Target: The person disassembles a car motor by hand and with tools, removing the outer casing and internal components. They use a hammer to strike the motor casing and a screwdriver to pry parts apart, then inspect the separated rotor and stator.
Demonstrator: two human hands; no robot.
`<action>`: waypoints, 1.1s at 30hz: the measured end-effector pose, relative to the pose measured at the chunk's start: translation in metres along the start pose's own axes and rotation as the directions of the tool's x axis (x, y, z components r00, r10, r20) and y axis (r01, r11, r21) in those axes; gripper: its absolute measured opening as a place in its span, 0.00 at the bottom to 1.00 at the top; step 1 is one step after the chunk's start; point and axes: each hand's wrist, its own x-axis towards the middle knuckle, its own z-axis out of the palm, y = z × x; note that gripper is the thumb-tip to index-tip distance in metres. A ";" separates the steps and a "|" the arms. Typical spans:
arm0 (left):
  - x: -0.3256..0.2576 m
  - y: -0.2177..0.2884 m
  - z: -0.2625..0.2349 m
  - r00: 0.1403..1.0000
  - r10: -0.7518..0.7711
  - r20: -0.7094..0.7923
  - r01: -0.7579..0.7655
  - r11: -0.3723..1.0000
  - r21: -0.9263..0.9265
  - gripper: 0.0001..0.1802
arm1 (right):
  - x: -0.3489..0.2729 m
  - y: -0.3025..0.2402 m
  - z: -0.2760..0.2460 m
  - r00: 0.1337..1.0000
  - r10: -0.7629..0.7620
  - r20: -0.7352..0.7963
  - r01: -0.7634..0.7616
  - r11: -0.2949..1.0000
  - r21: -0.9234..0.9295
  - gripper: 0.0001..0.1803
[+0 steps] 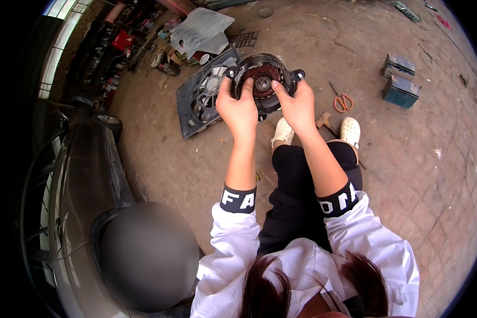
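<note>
Up in front of me, both hands hold an electric motor [265, 61], round and black-cased, with mounting lugs on its rim. Its face is turned toward me and shows reddish-brown windings around a metal centre hub. My left hand [238, 109] grips the left side, thumb laid over the face. On the opposite side my right hand [298, 107] has its thumb tip close to the hub. The other fingers of both hands are mostly hidden behind the casing. Past the motor, a fan in a square grey frame [188, 114] lies on the ground to the left.
Orange-handled scissors [343, 103] and a hammer [327, 123] lie near my white clogs [350, 131]. Two batteries [401, 91] stand at the right. A car [85, 180] is along the left. Scrap and a bent metal sheet [202, 32] are piled at the far left.
</note>
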 end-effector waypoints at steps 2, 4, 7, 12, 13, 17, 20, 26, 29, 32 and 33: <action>-0.001 0.003 0.002 1.000 -0.004 -0.007 0.005 1.000 0.031 0.12 | -0.001 0.002 0.002 0.999 -0.013 -0.038 0.013 1.000 -0.007 0.17; -0.001 0.009 0.002 0.999 -0.032 0.000 0.032 0.997 0.067 0.12 | -0.003 0.000 0.005 0.998 0.008 -0.064 -0.010 1.000 -0.028 0.17; -0.002 0.007 0.010 0.997 0.053 -0.052 -0.049 0.996 0.074 0.13 | -0.006 -0.001 0.005 0.994 0.073 -0.084 -0.078 0.995 -0.056 0.17; 0.004 0.002 0.006 0.995 0.097 -0.036 -0.092 0.987 0.135 0.17 | -0.002 0.000 0.001 0.998 0.017 0.064 -0.025 0.993 0.116 0.14; 0.006 0.004 0.005 0.995 0.099 -0.033 -0.093 0.986 0.140 0.18 | -0.002 0.002 0.003 0.997 -0.001 0.079 -0.012 0.987 0.163 0.14; 0.010 0.006 0.008 0.989 0.144 -0.027 -0.137 0.976 0.172 0.19 | -0.001 -0.001 0.006 0.993 0.009 0.119 -0.040 0.963 0.266 0.18; 0.010 0.014 0.006 0.988 0.152 -0.004 -0.149 0.972 0.184 0.19 | -0.001 -0.004 0.004 0.992 0.025 0.126 -0.062 0.953 0.297 0.18; 0.007 0.018 0.004 0.987 0.159 -0.025 -0.154 0.977 0.148 0.20 | -0.001 -0.012 0.003 0.993 0.022 0.117 -0.064 0.928 0.367 0.19; 0.003 0.019 0.007 0.983 0.185 -0.015 -0.180 0.970 0.164 0.22 | 0.003 -0.008 0.001 0.993 0.039 0.111 -0.075 0.939 0.337 0.22; 0.001 0.018 0.005 0.976 0.214 -0.035 -0.209 0.972 0.105 0.24 | -0.005 -0.016 -0.001 0.997 0.019 0.069 -0.038 0.953 0.299 0.24; 0.002 0.018 0.006 0.975 0.217 -0.039 -0.213 0.973 0.084 0.24 | -0.004 -0.015 -0.001 0.998 0.006 0.062 -0.022 0.964 0.266 0.25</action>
